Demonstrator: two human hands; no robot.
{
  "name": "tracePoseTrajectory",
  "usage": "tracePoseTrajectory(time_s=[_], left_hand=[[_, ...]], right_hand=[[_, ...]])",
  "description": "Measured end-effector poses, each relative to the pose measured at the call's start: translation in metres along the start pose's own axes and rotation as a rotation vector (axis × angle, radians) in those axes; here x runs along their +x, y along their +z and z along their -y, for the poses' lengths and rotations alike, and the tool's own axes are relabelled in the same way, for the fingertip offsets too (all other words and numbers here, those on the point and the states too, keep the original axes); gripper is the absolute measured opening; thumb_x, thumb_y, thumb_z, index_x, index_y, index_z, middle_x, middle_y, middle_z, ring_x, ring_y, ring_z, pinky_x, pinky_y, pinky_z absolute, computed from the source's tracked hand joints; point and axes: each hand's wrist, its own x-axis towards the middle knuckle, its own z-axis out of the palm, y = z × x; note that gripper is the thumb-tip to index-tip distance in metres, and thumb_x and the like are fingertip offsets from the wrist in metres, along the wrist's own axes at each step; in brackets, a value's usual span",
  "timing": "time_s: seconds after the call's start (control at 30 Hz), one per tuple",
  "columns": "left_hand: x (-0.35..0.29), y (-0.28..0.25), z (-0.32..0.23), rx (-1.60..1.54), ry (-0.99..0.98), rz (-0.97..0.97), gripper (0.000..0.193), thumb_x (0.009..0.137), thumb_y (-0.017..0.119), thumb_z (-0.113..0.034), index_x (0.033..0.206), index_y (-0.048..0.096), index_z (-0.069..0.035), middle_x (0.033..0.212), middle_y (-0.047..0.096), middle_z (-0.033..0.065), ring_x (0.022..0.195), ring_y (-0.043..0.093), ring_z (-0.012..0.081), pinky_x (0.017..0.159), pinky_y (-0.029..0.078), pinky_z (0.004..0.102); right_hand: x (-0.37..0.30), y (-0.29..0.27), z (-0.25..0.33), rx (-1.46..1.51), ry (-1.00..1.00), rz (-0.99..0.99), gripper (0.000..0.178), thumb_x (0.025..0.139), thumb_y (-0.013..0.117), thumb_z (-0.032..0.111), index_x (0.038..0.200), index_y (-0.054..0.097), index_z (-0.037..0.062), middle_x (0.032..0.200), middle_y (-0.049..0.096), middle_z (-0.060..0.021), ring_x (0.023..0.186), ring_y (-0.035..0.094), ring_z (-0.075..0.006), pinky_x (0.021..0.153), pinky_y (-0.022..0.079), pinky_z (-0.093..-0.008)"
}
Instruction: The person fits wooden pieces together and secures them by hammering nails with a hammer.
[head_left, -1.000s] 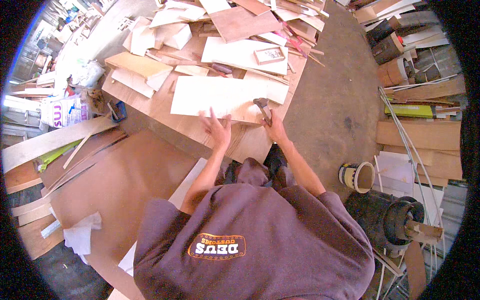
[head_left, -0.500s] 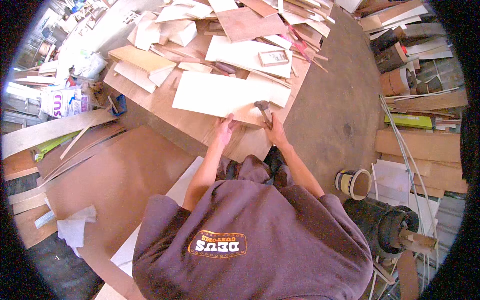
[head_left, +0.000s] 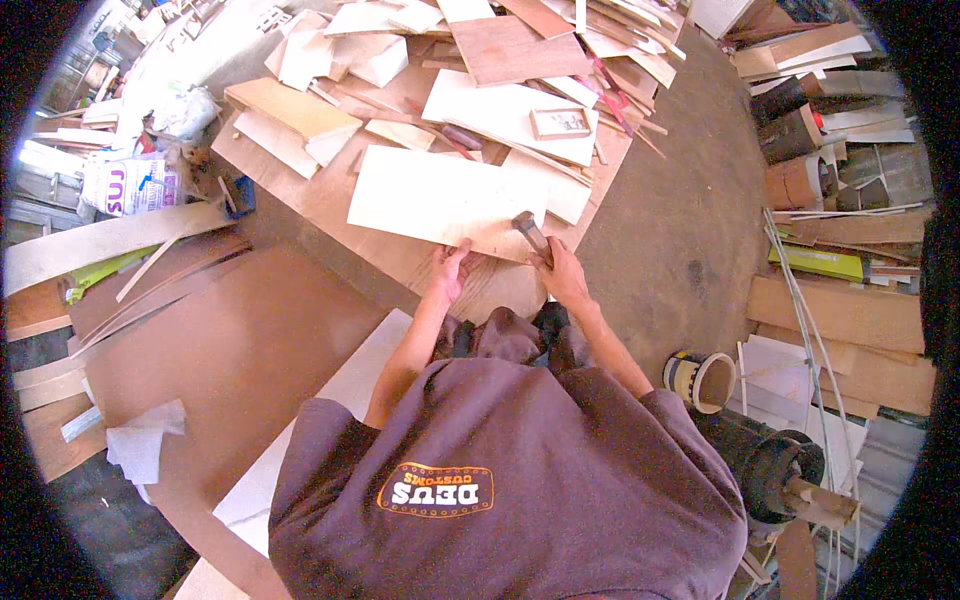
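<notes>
A pale rectangular wooden board [head_left: 430, 198] lies across the near part of the wooden work table [head_left: 300, 215]. My left hand [head_left: 452, 270] is closed on the board's near edge, thumb on top and the fingers mostly hidden beneath. My right hand [head_left: 562, 275] grips the handle of a hammer [head_left: 528, 228]. The hammer's dark head is over the board's near right corner; whether it touches the wood I cannot tell. A second pale board [head_left: 545, 185] lies just beyond, on the right, partly covered by the first.
Scrap boards and offcuts are heaped on the far table, among them a brown panel [head_left: 515, 50] and a small framed piece [head_left: 560, 123]. A large brown sheet [head_left: 220, 370] leans at my left. To the right stand a bucket [head_left: 700, 382] and stacked boards [head_left: 840, 310].
The hammer has tilted, its head now pointing more to the left. My right hand has shifted slightly right and down. My left hand stays at the board's near edge. The whole view has shifted slightly.
</notes>
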Motion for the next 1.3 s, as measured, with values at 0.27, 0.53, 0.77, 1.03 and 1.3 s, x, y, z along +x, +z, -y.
tracePoseTrajectory(time_s=[0.27, 0.53, 0.77, 1.03, 1.3], left_hand=[[0.0, -0.004, 0.01, 0.03, 0.052, 0.07, 0.051, 0.086, 0.074, -0.022, 0.13, 0.051, -0.01, 0.118, 0.062, 0.0078, 0.102, 0.06, 0.025, 0.084, 0.053, 0.0376], [-0.013, 0.007, -0.003, 0.035, 0.022, 0.001, 0.047, 0.087, 0.074, -0.022, 0.127, 0.052, -0.011, 0.112, 0.063, 0.0047, 0.087, 0.059, 0.0104, 0.059, 0.045, 0.0239], [-0.005, -0.001, 0.006, -0.187, 0.083, 0.109, 0.04, 0.093, 0.066, -0.011, 0.127, 0.046, -0.008, 0.126, 0.055, 0.01, 0.116, 0.058, 0.0287, 0.099, 0.051, 0.0494], [-0.001, 0.002, 0.005, -0.05, 0.032, 0.011, 0.048, 0.089, 0.072, -0.019, 0.129, 0.045, -0.009, 0.127, 0.057, 0.0122, 0.116, 0.058, 0.029, 0.099, 0.051, 0.0439], [0.0, 0.001, 0.001, -0.045, 0.012, 0.048, 0.058, 0.092, 0.067, -0.011, 0.138, 0.032, -0.007, 0.133, 0.049, 0.0161, 0.12, 0.055, 0.034, 0.101, 0.05, 0.0522]], right_hand=[[-0.008, -0.047, 0.063, 0.075, -0.202, -0.014, 0.036, 0.094, 0.061, 0.029, 0.11, 0.055, -0.0025, 0.084, 0.065, -0.0246, 0.08, 0.062, -0.0462, 0.069, 0.046, -0.05], [0.013, -0.088, 0.105, 0.334, -0.02, -0.045, 0.049, 0.097, 0.058, 0.041, 0.123, 0.056, -0.0006, 0.066, 0.055, -0.0061, 0.057, 0.049, -0.011, 0.053, 0.042, -0.0304], [0.017, -0.051, 0.068, 0.272, -0.028, 0.221, 0.052, 0.095, 0.061, 0.039, 0.121, 0.059, -0.0068, 0.07, 0.06, -0.0094, 0.056, 0.055, -0.0138, 0.05, 0.045, -0.0333], [0.032, -0.045, 0.05, 0.135, -0.112, 0.19, 0.049, 0.094, 0.06, 0.04, 0.121, 0.063, -0.0003, 0.085, 0.064, -0.0166, 0.072, 0.06, -0.0266, 0.064, 0.048, -0.0379], [0.02, -0.058, 0.07, 0.051, -0.231, 0.109, 0.041, 0.094, 0.06, 0.036, 0.12, 0.064, 0.0043, 0.098, 0.069, -0.0221, 0.09, 0.068, -0.038, 0.079, 0.053, -0.0451]])
